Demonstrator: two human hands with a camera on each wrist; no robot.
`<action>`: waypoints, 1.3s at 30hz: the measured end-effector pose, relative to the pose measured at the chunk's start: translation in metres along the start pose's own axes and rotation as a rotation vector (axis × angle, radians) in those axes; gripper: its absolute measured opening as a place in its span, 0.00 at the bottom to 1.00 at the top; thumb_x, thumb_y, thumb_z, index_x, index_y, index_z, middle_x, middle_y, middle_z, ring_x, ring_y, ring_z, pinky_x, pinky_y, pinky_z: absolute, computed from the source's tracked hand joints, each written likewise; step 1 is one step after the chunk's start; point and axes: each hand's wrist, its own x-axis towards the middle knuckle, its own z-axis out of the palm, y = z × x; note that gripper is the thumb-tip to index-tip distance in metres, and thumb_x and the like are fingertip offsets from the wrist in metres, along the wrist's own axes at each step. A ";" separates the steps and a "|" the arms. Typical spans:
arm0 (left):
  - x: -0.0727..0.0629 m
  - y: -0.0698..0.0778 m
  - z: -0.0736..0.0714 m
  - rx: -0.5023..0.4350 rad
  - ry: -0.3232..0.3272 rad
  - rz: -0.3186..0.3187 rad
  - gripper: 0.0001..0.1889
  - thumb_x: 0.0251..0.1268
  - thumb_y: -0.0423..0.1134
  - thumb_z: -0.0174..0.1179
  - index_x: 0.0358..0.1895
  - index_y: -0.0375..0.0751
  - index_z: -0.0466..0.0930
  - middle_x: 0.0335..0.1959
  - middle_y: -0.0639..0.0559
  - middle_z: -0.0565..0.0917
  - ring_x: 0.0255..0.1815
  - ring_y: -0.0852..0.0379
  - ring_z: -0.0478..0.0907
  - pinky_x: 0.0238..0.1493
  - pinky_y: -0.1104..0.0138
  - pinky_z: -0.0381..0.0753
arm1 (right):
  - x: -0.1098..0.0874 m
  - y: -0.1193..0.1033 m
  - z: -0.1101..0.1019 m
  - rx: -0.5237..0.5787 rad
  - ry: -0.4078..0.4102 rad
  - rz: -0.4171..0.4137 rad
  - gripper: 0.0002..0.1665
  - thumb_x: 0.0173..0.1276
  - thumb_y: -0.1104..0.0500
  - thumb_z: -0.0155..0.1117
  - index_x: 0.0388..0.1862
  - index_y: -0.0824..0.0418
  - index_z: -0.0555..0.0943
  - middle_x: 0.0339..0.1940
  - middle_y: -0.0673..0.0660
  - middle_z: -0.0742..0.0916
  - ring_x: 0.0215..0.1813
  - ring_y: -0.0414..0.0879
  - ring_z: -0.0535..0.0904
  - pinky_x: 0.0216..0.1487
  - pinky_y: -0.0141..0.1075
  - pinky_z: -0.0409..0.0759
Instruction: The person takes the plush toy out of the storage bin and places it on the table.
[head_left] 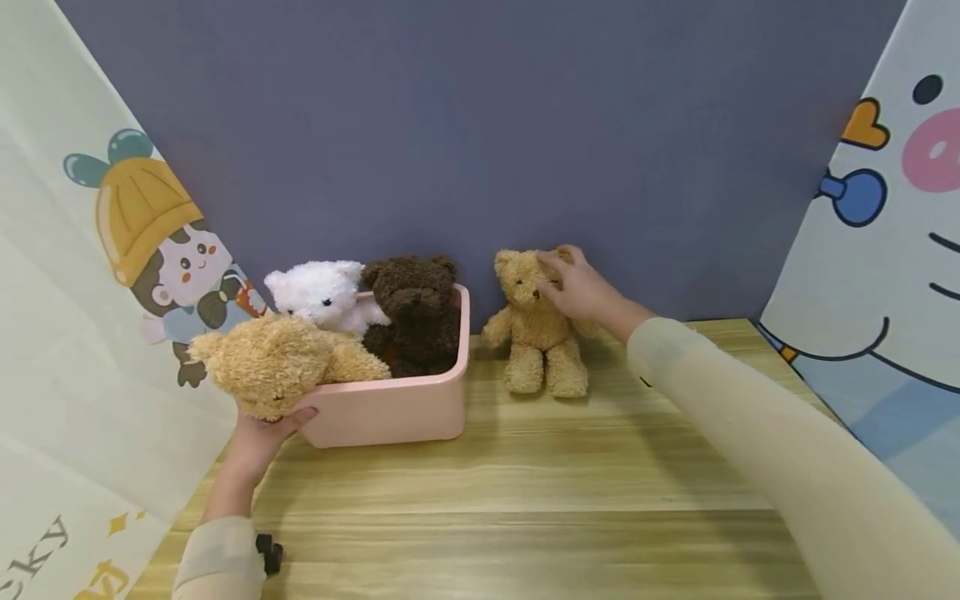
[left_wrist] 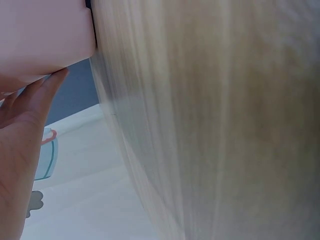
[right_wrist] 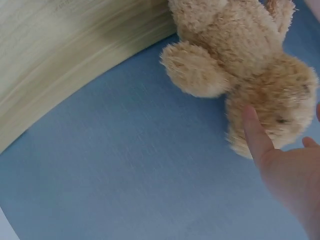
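though fluffy, upright tan bear (head_left: 536,325)

The bears (head_left: 536,325) are tan, white and dark brown, the bin (head_left: 390,412) pink, the tabletop (head_left: 525,475) streaked yellowish.

The bears (head_left: 536,327) look fuzzy plush, the box (head_left: 390,414) smooth plastic.

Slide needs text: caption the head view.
Right hand touches upright tan bear; left hand grips pink bin of plush toys.
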 end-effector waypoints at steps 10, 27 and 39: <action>0.000 -0.001 0.001 -0.014 0.005 0.018 0.48 0.68 0.41 0.75 0.82 0.61 0.50 0.70 0.66 0.66 0.66 0.75 0.65 0.57 0.85 0.66 | -0.001 -0.024 -0.030 -0.051 -0.021 -0.041 0.40 0.86 0.47 0.55 0.89 0.48 0.53 0.88 0.69 0.49 0.75 0.69 0.74 0.66 0.61 0.78; 0.001 -0.002 0.004 -0.040 0.002 0.050 0.46 0.68 0.39 0.74 0.81 0.60 0.53 0.67 0.73 0.66 0.65 0.76 0.65 0.56 0.84 0.66 | 0.002 -0.132 -0.054 -0.017 -0.049 -0.194 0.43 0.82 0.38 0.58 0.89 0.39 0.53 0.88 0.60 0.58 0.87 0.61 0.59 0.81 0.62 0.66; 0.001 -0.004 0.002 -0.069 0.012 0.074 0.43 0.67 0.34 0.74 0.79 0.59 0.59 0.65 0.74 0.70 0.64 0.76 0.69 0.56 0.83 0.69 | 0.004 -0.209 -0.028 0.023 -0.089 -0.293 0.47 0.78 0.33 0.59 0.88 0.34 0.50 0.89 0.55 0.58 0.88 0.54 0.58 0.82 0.56 0.66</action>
